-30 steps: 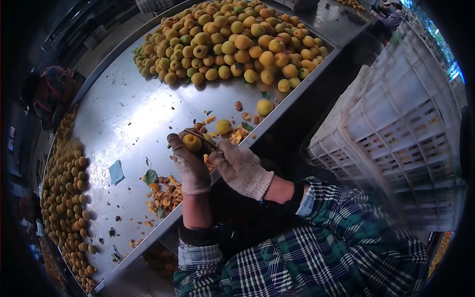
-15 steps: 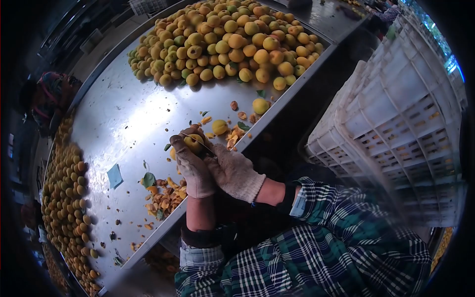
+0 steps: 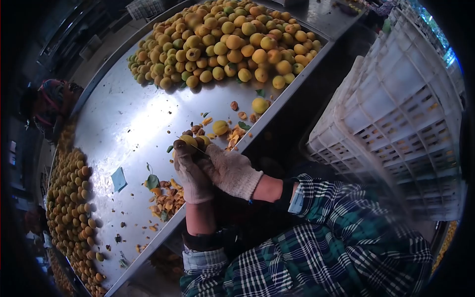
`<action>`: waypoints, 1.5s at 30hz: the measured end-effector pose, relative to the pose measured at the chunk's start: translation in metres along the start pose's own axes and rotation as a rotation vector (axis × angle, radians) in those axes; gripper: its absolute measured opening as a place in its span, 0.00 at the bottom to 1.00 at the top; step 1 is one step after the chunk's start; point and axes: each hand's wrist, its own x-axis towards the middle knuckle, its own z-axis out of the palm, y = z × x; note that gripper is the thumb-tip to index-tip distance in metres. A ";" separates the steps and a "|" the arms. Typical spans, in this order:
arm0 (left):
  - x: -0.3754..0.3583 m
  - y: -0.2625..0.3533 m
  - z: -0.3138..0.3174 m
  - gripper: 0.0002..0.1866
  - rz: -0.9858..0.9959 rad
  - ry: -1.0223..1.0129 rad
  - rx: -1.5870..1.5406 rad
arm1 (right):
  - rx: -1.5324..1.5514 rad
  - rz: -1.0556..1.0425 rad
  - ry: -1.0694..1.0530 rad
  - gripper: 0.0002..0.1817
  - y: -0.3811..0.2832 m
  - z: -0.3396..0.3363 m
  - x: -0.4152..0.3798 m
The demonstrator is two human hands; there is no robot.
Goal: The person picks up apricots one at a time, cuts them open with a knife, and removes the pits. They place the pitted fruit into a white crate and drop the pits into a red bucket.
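Both of my hands wear pale gloves with dirty fingertips and meet near the metal table's front edge. My left hand [image 3: 192, 173] is wrapped round a yellow-green fruit [image 3: 188, 140], which shows between the fingers. Close against it, my right hand [image 3: 231, 169] has its fingers closed, with a thin, light-coloured strip or blade jutting out at the fingertips; what exactly it grips is too small to tell. Just beyond the hands lie a whole yellow fruit [image 3: 220, 127] and some brown pits. Cut fruit pieces [image 3: 169, 200] lie left of my left wrist.
A large pile of fruit [image 3: 232, 42] covers the table's [image 3: 123, 94] far end, and another pile [image 3: 71, 198] runs along its left side. White plastic crates [image 3: 386, 119] stand at the right. A blue paper piece [image 3: 118, 179] lies on the table. Another person [image 3: 54, 104] is at the far left.
The fruit in my left hand has turned or shifted, and its opening no longer faces the camera. My hands have moved slightly. The view has shifted a little.
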 end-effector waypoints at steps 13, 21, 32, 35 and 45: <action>0.008 -0.001 0.000 0.26 0.143 -0.017 0.296 | -0.040 0.044 -0.116 0.22 -0.012 -0.027 0.000; 0.005 0.005 0.015 0.28 0.217 -0.178 0.525 | -0.017 0.077 -0.104 0.17 -0.009 -0.043 0.000; 0.015 -0.007 0.005 0.30 0.031 -0.077 0.460 | -0.186 0.072 -0.090 0.18 -0.001 -0.035 0.000; 0.003 0.015 0.028 0.28 0.034 -0.128 0.666 | -0.206 0.014 -0.073 0.16 0.007 -0.034 0.001; 0.005 0.006 0.016 0.27 0.144 -0.084 0.417 | -0.367 -0.138 0.014 0.14 0.015 -0.023 -0.003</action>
